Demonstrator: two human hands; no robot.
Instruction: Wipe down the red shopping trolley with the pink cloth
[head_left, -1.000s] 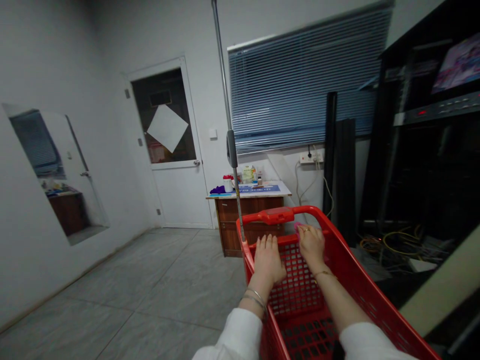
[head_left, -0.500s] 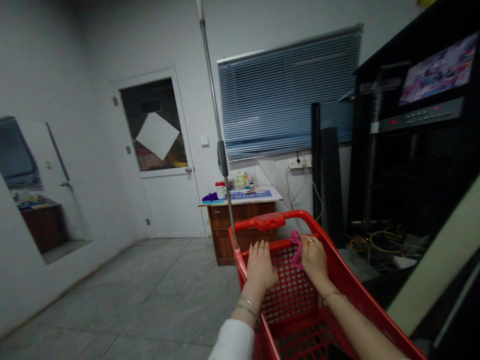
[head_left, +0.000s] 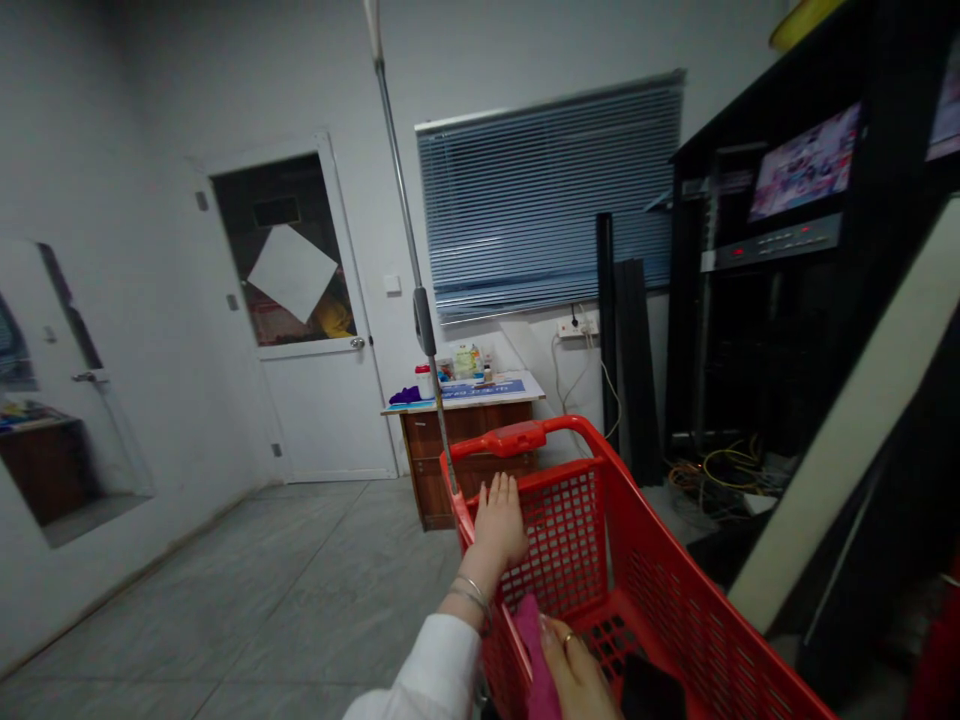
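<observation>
My left hand [head_left: 501,520] lies against a red plastic shopping cart [head_left: 675,570], at the upper left corner of its perforated end panel. Its fingers are stretched out along the panel's top edge; the thumb is hidden. My right hand [head_left: 574,670] is low in the frame and partly cut off, closed on a pink cloth [head_left: 536,650]. It presses the cloth to the cart's left side rim. A black object [head_left: 651,688], too dark to name, shows inside the cart beside the right hand.
A grey pole [head_left: 401,190] rises from the cart's left corner. Behind stands a brown desk [head_left: 420,460] with bottles and a purple cloth [head_left: 405,396]. On the right are a black rack [head_left: 765,300], a leaning pale board [head_left: 847,430] and tangled cables [head_left: 727,470]. A white door [head_left: 322,420] is at the back.
My right hand has moved with the pink cloth from the end panel's top edge down and toward me to the left side rim. My left hand stays at the panel. The view has turned slightly right.
</observation>
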